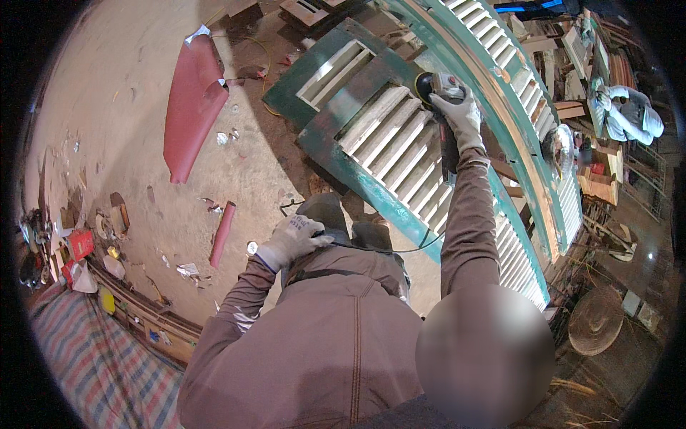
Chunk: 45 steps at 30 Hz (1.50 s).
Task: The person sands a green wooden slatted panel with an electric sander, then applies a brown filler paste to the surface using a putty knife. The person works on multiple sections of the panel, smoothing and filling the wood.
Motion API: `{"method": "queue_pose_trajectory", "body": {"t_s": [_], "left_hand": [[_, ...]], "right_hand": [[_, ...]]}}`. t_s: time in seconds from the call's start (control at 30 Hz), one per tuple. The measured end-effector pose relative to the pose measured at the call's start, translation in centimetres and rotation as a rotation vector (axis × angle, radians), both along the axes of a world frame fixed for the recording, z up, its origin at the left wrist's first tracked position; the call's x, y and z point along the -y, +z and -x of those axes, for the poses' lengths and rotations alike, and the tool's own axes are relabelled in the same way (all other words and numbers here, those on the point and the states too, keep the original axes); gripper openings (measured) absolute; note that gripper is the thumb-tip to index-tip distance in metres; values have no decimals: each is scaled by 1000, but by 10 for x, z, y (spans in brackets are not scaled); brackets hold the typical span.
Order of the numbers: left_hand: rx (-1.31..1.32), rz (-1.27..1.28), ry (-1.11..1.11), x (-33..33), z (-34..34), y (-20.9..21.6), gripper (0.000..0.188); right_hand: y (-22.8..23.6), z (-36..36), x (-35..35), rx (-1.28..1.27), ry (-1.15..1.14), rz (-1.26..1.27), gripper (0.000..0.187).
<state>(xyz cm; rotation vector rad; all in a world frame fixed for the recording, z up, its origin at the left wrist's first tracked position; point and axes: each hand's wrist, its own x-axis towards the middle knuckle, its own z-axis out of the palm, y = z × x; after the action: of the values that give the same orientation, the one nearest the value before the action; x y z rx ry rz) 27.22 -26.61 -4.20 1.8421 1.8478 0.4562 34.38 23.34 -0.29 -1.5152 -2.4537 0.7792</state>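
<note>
In my gloved right hand [459,113] is an angle grinder [449,159] with a round sanding disc [424,89]. The disc is at the upper part of a green louvered shutter [325,139], beside its pale slats; I cannot tell whether it touches. Green paint is worn away in patches on the shutter. Close to my waist, my gloved left hand [294,239] has its fingers curled around a dark power cord [386,250]. The cord runs across my front to the right, toward the grinder.
A long curved green louvered frame [525,136] stands beyond the shutter. Red sheets [193,107] and a red roll [222,234] lie on the littered floor. At right, another person [632,114] works near wood pieces. A striped cloth [100,357] covers the lower left.
</note>
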Motion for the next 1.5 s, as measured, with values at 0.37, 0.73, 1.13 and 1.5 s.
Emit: {"method": "queue_pose_trajectory", "body": {"t_s": [0.37,0.73,1.13,1.5], "left_hand": [[178,220,191,-12,14,11,35],[307,181,233,-18,23,11,38],[152,115,10,-23,35,-4,20],[87,103,-113,-41,37,-1,39]], "right_hand": [[12,52,13,-36,66,21,102],[10,81,11,-15,57,85,114],[7,6,6,50,-71,59,111],[20,-53,23,73,-201,39,94]]}}
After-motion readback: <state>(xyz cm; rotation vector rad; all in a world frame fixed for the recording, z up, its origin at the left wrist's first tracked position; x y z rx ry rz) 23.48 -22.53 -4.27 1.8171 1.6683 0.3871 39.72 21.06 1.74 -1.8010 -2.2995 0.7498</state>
